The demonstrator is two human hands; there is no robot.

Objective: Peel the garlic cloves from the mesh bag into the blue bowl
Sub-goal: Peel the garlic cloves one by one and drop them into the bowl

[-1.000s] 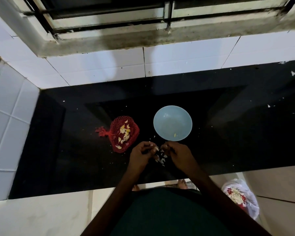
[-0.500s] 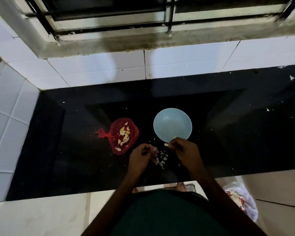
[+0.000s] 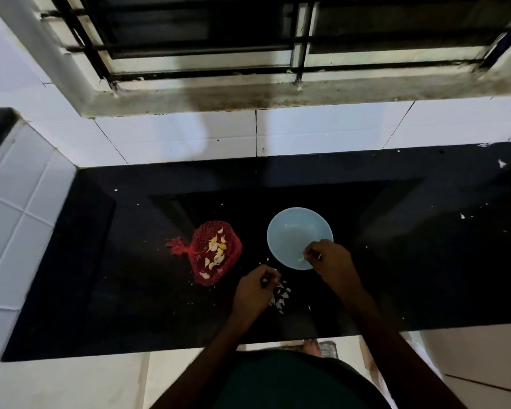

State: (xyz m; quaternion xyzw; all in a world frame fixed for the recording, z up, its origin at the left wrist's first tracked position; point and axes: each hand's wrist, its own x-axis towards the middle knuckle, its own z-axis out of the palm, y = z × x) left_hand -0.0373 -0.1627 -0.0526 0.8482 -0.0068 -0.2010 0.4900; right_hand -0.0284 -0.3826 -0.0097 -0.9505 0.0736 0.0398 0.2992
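Blue bowl (image 3: 289, 228) sits on a black worktop (image 3: 410, 261), seen from above. One peeled clove (image 3: 301, 260) lies inside it, by the near rim. The right hand (image 3: 329, 259) reaches over the bowl's near right edge, fingertips bent down just beside that clove. Its grip is narrow, but I cannot tell whether it holds anything.

Left of the bowl, close but apart from it, a red mesh bag (image 3: 202, 270) lies flat and open, with a scatter of pale and yellowish cloves (image 3: 216, 249) on it.

The left hand (image 3: 254, 289) hovers over the worktop nearer the person, between bag and bowl. Its fingers are curled in and its grip is narrow. A pale fleck shows at the fingertips, but I cannot tell whether it is held. Just right of this hand lies a small heap of white peel scraps (image 3: 281, 296). More white flecks dot the worktop to the far right.

White tiles (image 3: 174, 137) line the wall behind and to the left. Above them is a stained sill (image 3: 248, 95) under a barred window (image 3: 204, 33).
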